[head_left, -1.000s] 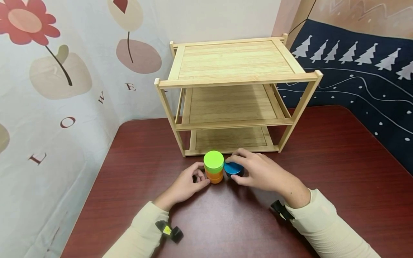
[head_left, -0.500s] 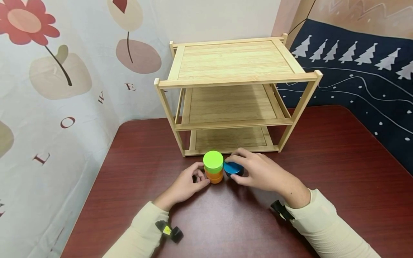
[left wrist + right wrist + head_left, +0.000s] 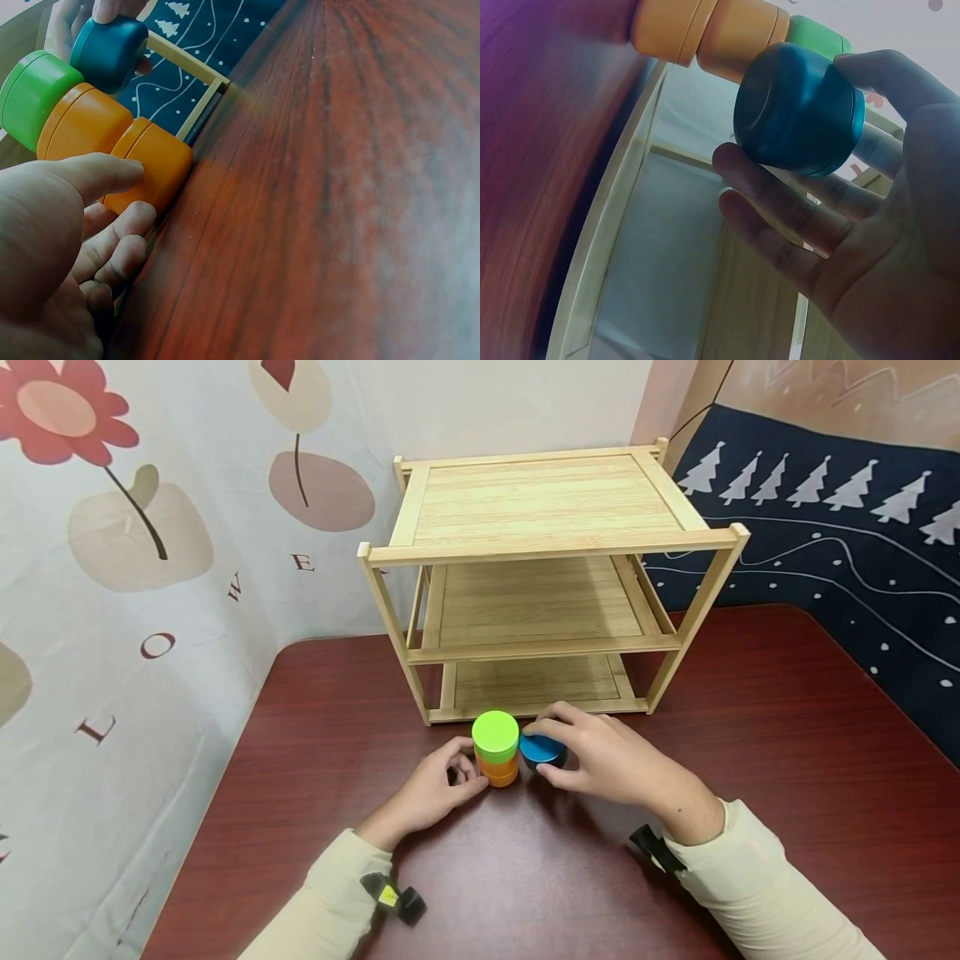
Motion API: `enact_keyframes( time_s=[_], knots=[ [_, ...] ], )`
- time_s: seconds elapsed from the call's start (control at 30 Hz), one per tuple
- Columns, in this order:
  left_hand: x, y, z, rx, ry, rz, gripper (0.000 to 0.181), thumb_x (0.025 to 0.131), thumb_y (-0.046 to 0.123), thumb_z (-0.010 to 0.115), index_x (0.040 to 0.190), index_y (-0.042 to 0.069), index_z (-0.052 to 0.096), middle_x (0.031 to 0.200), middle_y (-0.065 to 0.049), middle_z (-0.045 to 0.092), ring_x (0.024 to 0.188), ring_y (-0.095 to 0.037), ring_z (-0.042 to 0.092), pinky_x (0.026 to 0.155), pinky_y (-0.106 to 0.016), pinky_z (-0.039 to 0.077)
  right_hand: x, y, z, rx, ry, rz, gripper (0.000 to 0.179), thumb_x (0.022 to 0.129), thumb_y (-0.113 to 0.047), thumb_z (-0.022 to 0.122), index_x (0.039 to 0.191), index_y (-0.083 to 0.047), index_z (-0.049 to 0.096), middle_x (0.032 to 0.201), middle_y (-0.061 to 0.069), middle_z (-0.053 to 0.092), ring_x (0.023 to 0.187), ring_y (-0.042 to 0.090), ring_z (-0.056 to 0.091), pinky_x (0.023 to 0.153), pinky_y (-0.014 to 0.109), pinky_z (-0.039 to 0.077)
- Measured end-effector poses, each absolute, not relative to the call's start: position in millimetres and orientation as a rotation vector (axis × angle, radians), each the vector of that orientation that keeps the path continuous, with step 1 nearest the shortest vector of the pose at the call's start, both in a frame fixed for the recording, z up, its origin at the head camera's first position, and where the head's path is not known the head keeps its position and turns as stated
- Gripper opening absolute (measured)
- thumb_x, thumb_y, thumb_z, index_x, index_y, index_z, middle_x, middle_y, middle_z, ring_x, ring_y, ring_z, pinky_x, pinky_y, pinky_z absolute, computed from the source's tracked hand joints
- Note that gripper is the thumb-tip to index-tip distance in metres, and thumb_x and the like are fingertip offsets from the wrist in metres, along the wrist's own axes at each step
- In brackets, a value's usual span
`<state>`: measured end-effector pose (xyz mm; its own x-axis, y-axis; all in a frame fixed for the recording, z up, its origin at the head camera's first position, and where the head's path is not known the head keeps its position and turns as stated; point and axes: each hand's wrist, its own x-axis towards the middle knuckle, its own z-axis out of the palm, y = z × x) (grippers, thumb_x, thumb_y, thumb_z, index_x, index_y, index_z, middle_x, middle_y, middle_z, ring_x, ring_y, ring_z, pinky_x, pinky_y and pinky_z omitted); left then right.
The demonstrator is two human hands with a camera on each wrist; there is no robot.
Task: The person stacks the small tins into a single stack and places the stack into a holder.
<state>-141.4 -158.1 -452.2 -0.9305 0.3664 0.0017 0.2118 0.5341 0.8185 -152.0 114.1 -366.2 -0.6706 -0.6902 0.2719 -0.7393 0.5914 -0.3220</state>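
Three small round tins stand stacked upright on the table: a lower orange tin, an upper orange tin and a bright green tin on top. From the left, my left hand holds the base of this stack, its thumb against the lower orange tin and the other fingers curled. My right hand pinches a dark blue tin between thumb and fingers. That blue tin is raised off the table, right beside the stack; in the right wrist view it covers part of the green tin.
Just behind the tins stands a three-tier wooden shelf. Printed cloths hang around: a pale floral one on the left and a navy one with trees on the right. The dark red table reaches toward the front.
Both hands and the tins stay almost still. On the left, the printed letters of the cloth shift slightly.
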Motion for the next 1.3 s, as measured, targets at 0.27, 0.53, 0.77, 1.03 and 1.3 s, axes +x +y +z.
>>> enact_keyframes(
  time_s=[0.27,0.53,0.77,1.03,1.3],
  knots=[
    [-141,-158,-452,0.474,2.610,1.337,0.046,0.090,0.021,0.074,0.132,0.011,0.055,0.084,0.005,0.064,0.075,-0.008,0.056,0.069,-0.022,0.046,-152,116,-366,1.222,-2.677,0.627,0.038,0.088,-0.028,0.074,0.125,-0.019,0.066,0.118,-0.002,0.061,0.083,0.007,0.063,0.072,0.027,0.054],
    [-139,-158,-450,0.427,2.555,1.378,0.044,0.094,0.016,0.066,0.135,0.009,0.052,0.084,0.001,0.065,0.069,-0.008,0.057,0.074,-0.024,0.047,-152,117,-362,1.217,-2.653,0.614,0.039,0.088,-0.028,0.074,0.125,-0.019,0.066,0.119,0.000,0.061,0.081,0.009,0.062,0.070,0.026,0.053],
    [-139,-158,-450,0.372,2.536,1.393,0.042,0.095,0.016,0.062,0.135,0.011,0.052,0.085,0.002,0.065,0.071,-0.009,0.059,0.078,-0.026,0.048,-152,118,-360,1.207,-2.654,0.602,0.040,0.088,-0.029,0.074,0.125,-0.019,0.066,0.120,0.001,0.061,0.079,0.009,0.062,0.069,0.027,0.053],
    [-140,-158,-450,0.389,2.509,1.426,0.036,0.098,0.017,0.059,0.133,0.011,0.054,0.089,-0.002,0.066,0.070,-0.011,0.058,0.073,-0.026,0.049,-153,120,-358,1.217,-2.607,0.613,0.040,0.088,-0.029,0.075,0.126,-0.018,0.066,0.121,0.001,0.062,0.084,0.011,0.065,0.073,0.030,0.055],
    [-140,-157,-450,0.397,2.503,1.438,0.037,0.099,0.018,0.060,0.134,0.010,0.054,0.089,-0.004,0.066,0.071,-0.011,0.057,0.072,-0.024,0.048,-151,121,-354,1.219,-2.553,0.639,0.045,0.087,-0.031,0.076,0.129,-0.018,0.065,0.123,0.000,0.061,0.085,0.010,0.066,0.074,0.030,0.056]
  ],
)
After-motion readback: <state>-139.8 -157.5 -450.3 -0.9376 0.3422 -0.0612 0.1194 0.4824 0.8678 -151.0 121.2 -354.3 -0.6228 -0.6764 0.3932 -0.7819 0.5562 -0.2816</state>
